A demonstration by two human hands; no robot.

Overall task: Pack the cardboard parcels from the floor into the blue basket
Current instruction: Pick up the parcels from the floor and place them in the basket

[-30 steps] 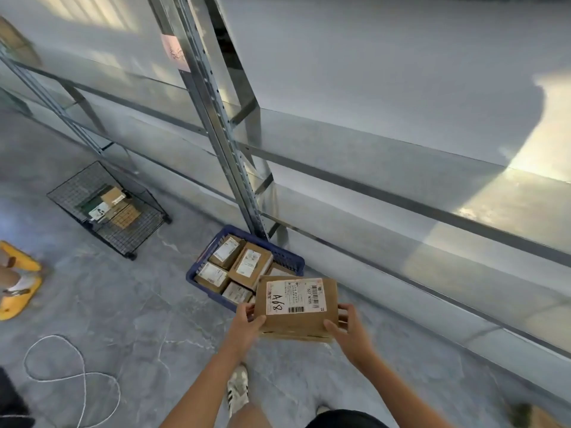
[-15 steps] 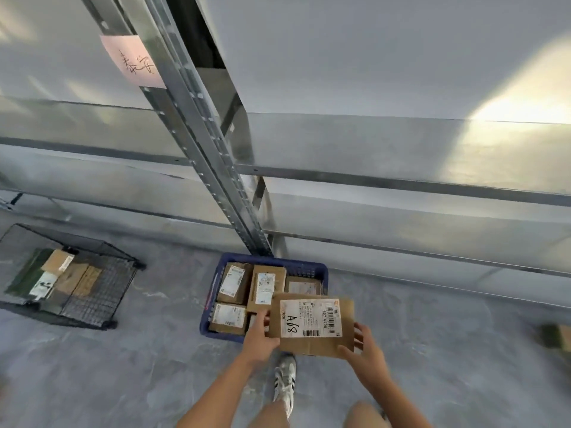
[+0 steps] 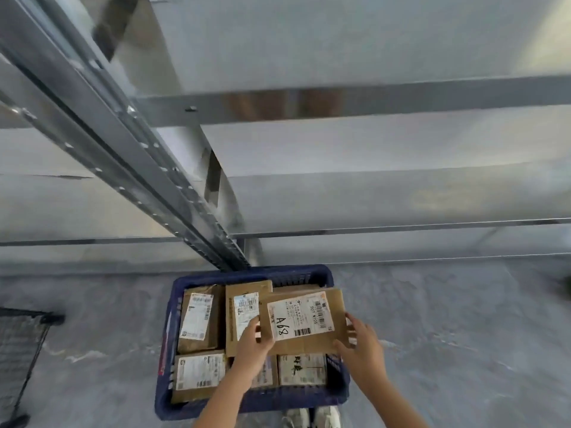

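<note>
A cardboard parcel (image 3: 309,341) with a white label marked "A68" hangs over the right half of the blue basket (image 3: 173,307). My left hand (image 3: 255,344) grips its near-left edge and my right hand (image 3: 363,344) holds its near-right corner. Several labelled cardboard parcels (image 3: 197,319) lie flat inside the basket, partly hidden under the held one and my left forearm.
The basket stands on grey concrete floor against a metal shelving upright (image 3: 148,168). Wide metal shelves (image 3: 386,143) span the view above it. A black wire basket (image 3: 21,344) stands at the left edge. My shoes (image 3: 312,418) show just below the blue basket.
I have stepped closer, so the blue basket now lies directly under my hands. The held parcel has moved forward over the basket's right half and tilted slightly.
</note>
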